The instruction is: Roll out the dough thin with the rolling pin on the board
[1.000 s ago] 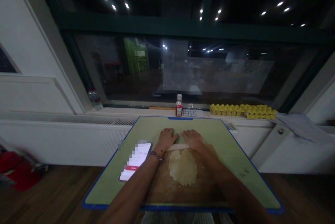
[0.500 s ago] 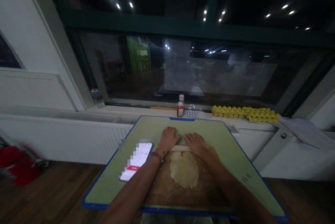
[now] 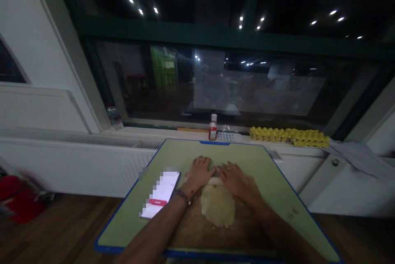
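A pale rolling pin (image 3: 215,181) lies crosswise under my palms, and only its short middle part shows between them. My left hand (image 3: 200,174) rests flat on its left part, with the fingers stretched out beyond it. On the right part lies my right hand (image 3: 233,177), its fingers likewise extended and slightly spread. The thumbs nearly meet above the pin. A thin, uneven round of dough (image 3: 218,207) spreads on a brown wooden board (image 3: 197,235) just on my side of the pin. The pin covers the dough's far edge.
The board lies on a light green, blue-edged table (image 3: 277,185). Left of my forearm is a phone (image 3: 163,192) with a lit screen. On the windowsill stand a small red-labelled bottle (image 3: 212,128), a clear bottle (image 3: 115,116) and yellow egg trays (image 3: 288,135). A fire extinguisher (image 3: 21,198) is at far left.
Both hands and the rolling pin have come slightly toward me, their palms still on the pin. The whole view has also shifted a little. The dough looks much the same.
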The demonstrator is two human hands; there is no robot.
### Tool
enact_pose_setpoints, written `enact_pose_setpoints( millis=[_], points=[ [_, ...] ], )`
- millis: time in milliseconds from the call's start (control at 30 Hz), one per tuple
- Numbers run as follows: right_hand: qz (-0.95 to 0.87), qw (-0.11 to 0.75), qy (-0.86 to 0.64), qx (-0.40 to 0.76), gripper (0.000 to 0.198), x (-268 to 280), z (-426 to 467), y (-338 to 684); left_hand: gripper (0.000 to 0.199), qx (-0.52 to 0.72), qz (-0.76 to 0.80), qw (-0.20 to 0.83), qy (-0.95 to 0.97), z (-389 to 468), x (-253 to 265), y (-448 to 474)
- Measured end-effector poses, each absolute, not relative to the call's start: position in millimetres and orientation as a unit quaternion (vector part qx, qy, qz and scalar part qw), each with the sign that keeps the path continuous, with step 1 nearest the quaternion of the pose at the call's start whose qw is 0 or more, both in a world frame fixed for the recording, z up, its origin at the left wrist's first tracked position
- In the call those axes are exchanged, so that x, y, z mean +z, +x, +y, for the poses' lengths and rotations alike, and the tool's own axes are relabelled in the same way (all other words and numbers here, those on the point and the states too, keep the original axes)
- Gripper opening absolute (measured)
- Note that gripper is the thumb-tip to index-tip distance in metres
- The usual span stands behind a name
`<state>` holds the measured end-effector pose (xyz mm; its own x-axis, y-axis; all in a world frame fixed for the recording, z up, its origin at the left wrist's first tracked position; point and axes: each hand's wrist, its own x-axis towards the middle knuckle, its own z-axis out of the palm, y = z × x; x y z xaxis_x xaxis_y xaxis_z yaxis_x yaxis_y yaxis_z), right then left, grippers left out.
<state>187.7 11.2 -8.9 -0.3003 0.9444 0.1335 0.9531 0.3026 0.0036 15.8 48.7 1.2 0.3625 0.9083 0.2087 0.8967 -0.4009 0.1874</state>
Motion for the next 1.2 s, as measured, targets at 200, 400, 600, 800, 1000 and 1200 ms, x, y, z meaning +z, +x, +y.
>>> enact_pose_setpoints(
  millis=[200, 400, 600, 800, 1000, 1200],
  points=[
    [-0.816, 0.046, -0.575, -0.041, 0.044, -1.6, 29.7, 187.8, 0.038, 0.128, 0.576, 0.034, 0.807, 66.5, 5.3, 20.4],
    [-0.788, 0.115, -0.604, -0.032, 0.046, -17.6, 2.2, 184.0, 0.043, 0.139, 0.533, 0.019, 0.834, 33.4, -5.0, 15.7],
    [-0.822, 0.075, -0.563, -0.038, 0.043, -17.3, 23.8, 186.9, 0.047, 0.106, 0.569, 0.048, 0.814, 55.3, 0.7, 19.1],
    [-0.807, 0.078, -0.584, -0.034, 0.045, -19.3, 34.8, 185.7, 0.047, 0.096, 0.59, 0.061, 0.799, 68.1, 4.4, 21.5],
    [-0.8, 0.111, -0.59, -0.007, 0.046, -17.9, -5.2, 182.2, 0.041, 0.1, 0.528, 0.034, 0.843, 23.5, -1.9, 17.8],
    [-0.763, 0.192, -0.605, -0.118, 0.043, -48.9, -56.2, 176.0, 0.048, 0.12, 0.511, 0.007, 0.851, -25.4, -9.6, 9.0]
  ],
)
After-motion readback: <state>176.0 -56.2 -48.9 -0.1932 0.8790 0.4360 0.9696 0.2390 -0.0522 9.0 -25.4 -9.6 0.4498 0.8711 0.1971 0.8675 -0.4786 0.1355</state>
